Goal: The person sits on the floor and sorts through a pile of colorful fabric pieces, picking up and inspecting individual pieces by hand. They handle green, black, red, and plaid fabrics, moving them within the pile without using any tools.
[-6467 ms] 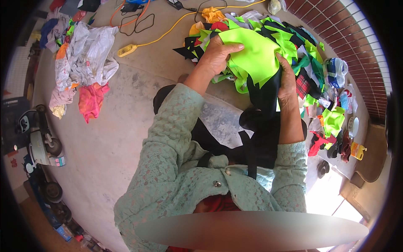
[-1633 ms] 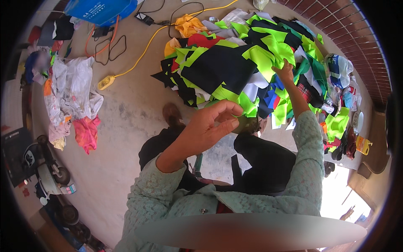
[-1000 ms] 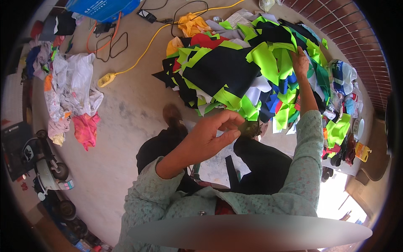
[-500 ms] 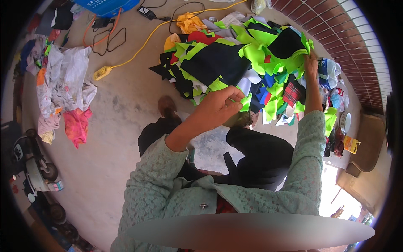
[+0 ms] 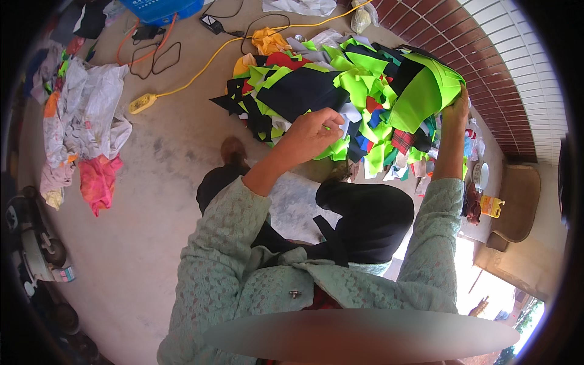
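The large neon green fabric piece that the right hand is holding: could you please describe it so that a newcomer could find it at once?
Start at the big heap of fabric scraps on the concrete floor. At its right edge, near the brick wall, the right hand lifts the neon green fabric piece. It is the broadest unbroken green panel, raised above the smaller mixed scraps.

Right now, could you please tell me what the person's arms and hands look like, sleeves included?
Both arms wear long sleeves of pale green lace-patterned knit, the left sleeve and the right sleeve reaching to the wrists. The left hand and the right hand are bare, with no gloves. No rings, watch or bracelets can be made out.
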Demonstrator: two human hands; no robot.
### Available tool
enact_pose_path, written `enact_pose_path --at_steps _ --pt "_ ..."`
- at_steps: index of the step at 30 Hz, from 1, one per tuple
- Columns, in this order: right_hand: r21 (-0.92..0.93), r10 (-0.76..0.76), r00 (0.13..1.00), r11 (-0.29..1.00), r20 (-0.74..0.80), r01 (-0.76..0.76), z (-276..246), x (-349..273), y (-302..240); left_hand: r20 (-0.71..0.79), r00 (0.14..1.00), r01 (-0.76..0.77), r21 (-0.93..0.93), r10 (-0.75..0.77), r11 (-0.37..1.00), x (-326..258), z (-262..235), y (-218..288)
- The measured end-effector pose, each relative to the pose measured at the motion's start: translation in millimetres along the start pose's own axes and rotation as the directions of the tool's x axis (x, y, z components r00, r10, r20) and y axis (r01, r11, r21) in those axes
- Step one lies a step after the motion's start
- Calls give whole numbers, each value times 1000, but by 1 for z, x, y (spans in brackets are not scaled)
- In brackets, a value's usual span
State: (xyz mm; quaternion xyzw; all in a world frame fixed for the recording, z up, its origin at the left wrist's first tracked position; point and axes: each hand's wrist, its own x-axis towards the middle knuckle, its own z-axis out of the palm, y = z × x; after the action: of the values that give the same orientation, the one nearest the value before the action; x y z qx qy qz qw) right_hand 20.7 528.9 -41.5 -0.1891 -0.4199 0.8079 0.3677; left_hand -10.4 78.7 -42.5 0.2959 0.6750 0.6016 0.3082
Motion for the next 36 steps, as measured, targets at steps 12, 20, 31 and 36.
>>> enact_pose_path --at_steps 12,20,31,36 --pt "227 392 773 802 498 -553 156 -211 2 111 984 -90 -359 138 929 2 12 -8" --pt "-2 344 911 936 228 -353 162 -276 75 -105 980 -191 -753 172 630 -23 1 24" --pt "-164 132 914 984 384 -73 169 -278 70 -172 985 -140 -707 24 693 -28 -14 12" --pt "-108 322 891 947 319 -303 161 -274 70 -77 997 -72 -640 30 765 -31 -12 14"
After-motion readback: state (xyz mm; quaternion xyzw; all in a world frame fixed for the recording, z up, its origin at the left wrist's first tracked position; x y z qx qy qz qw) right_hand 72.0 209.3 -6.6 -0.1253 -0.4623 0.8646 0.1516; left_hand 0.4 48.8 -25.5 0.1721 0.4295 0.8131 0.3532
